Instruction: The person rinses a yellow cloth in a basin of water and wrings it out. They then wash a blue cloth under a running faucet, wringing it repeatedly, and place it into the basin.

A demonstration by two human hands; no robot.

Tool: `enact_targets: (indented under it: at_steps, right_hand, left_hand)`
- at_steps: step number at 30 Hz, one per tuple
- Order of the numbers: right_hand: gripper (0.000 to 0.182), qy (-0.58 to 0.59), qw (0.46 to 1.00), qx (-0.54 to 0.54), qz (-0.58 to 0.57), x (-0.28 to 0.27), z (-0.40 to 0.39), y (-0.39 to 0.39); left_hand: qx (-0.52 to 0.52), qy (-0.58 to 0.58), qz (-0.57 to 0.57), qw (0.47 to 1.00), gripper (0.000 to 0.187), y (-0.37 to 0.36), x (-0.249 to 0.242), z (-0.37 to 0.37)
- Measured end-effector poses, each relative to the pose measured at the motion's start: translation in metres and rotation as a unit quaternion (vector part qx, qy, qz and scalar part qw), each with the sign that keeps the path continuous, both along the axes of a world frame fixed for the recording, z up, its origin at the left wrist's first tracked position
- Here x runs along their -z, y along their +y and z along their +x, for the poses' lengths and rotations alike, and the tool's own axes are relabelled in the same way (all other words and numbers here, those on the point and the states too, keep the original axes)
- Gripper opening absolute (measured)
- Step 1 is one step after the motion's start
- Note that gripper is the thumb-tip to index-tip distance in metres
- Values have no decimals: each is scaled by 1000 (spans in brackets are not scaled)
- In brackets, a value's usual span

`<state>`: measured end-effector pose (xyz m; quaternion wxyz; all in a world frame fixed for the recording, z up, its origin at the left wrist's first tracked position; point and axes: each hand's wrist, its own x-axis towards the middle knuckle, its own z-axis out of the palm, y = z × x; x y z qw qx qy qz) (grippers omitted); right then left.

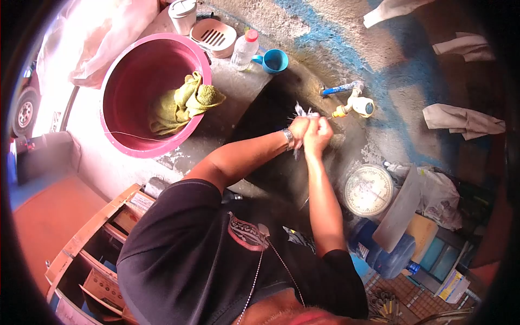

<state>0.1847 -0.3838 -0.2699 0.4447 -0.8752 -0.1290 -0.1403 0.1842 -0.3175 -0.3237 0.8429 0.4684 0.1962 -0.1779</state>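
Note:
Both hands are together over the dark sink basin (pixel 260 116), close to a tap (pixel 355 105) on the wall. My left hand (pixel 298 130), with a watch on the wrist, is closed on a pale, bunched cloth (pixel 304 112). Against it, my right hand (pixel 318 135) is closed in a fist on the same cloth. Bits of the cloth stick out above and below the fingers; the rest is hidden inside them.
Left of the sink stands a pink tub (pixel 116 122) with a yellow-green towel (pixel 176 111) over its rim. Behind are a soap dish (pixel 213 37), a bottle (pixel 245 50) and a blue mug (pixel 274 61). A dial scale (pixel 369 190) and water jug (pixel 387 252) are at right.

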Motion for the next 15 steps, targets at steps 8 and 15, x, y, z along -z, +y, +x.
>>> enact_targets:
  at_steps: [8, 15]
  right_hand:
    - [37, 129, 977, -5, 167, -1, 6, -4]
    - [44, 342, 893, 25, 291, -23, 22, -82]
  left_hand:
    - [-14, -98, 48, 994, 32, 7, -7, 0]
    - [141, -133, -217, 957, 19, 65, -45, -28]
